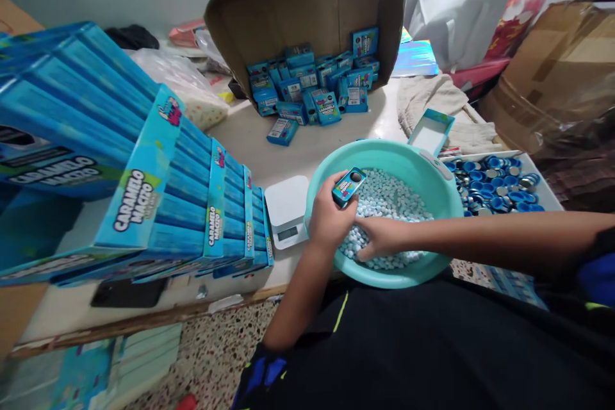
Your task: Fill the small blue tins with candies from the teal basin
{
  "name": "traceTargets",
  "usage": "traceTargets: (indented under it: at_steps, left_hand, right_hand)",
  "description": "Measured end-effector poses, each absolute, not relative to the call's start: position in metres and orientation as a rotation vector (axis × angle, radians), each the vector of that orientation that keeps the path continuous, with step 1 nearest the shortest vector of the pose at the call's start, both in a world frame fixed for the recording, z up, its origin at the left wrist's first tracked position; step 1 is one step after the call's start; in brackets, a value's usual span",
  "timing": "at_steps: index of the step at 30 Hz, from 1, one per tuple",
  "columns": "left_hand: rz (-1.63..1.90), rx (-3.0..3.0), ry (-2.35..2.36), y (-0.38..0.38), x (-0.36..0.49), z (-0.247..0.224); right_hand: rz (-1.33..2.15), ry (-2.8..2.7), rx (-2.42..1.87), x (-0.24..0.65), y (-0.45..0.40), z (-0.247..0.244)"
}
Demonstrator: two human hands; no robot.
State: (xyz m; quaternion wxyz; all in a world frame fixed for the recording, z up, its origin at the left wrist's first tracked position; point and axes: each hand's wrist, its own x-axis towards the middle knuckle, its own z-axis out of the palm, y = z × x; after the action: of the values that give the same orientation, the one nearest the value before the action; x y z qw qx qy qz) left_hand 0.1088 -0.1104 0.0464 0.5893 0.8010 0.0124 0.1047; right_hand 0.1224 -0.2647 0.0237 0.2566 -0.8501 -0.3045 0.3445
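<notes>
The small blue box [350,188] is in your left hand [332,214], over the left part of the mint bowl [384,154]. Your fingers wrap snugly around it, and its round hole shows.

On your far left, big blue cartons [187,195] stand in a row, reaching near the front edge of the table [259,160]. Next is a white scale [287,202], just beside the bowl's left rim, so there's little room there. Behind it, a strip of table top shows before the brown box [307,6] and its pile of little blue boxes [307,80].

In the bowl, your right hand [382,237] dips into the pale candies [396,195]; you can't tell if it holds any. Right beside the bowl's right rim is a white tray [545,186] of blue caps [480,182].
</notes>
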Motion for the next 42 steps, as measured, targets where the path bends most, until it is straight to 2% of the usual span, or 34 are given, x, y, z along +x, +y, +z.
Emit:
traceTargets:
  at_steps: [6, 10, 14, 19, 26, 35, 42]
  left_hand:
    - [0.194, 1.851, 0.073, -0.108, 0.117, 0.046]
    - [0.230, 1.860, 0.113, -0.107, 0.117, 0.042]
    - [0.212, 1.847, 0.108, -0.109, 0.117, 0.041]
    - [-0.046, 1.921, -0.169, -0.112, 0.115, 0.050]
    - [-0.259, 1.949, -0.375, -0.114, 0.109, 0.056]
    - [-0.169, 1.946, -0.317, -0.112, 0.111, 0.056]
    - [0.005, 1.945, -0.349, -0.112, 0.107, 0.055]
  right_hand:
    - [0.956, -0.720, -2.187, 0.133, -0.253, 0.024]
    - [0.861, -0.769, -2.099, 0.143, -0.274, 0.049]
    - [0.719, -0.764, -1.814, 0.156, -0.296, 0.076]
    - [0.402, -0.598, -1.485, 0.159, -0.296, 0.078]
    - [0.151, -0.417, -1.473, 0.154, -0.288, 0.073]
    - [0.187, -0.451, -1.347, 0.156, -0.287, 0.065]
    - [0.065, -0.436, -1.415, 0.158, -0.294, 0.063]
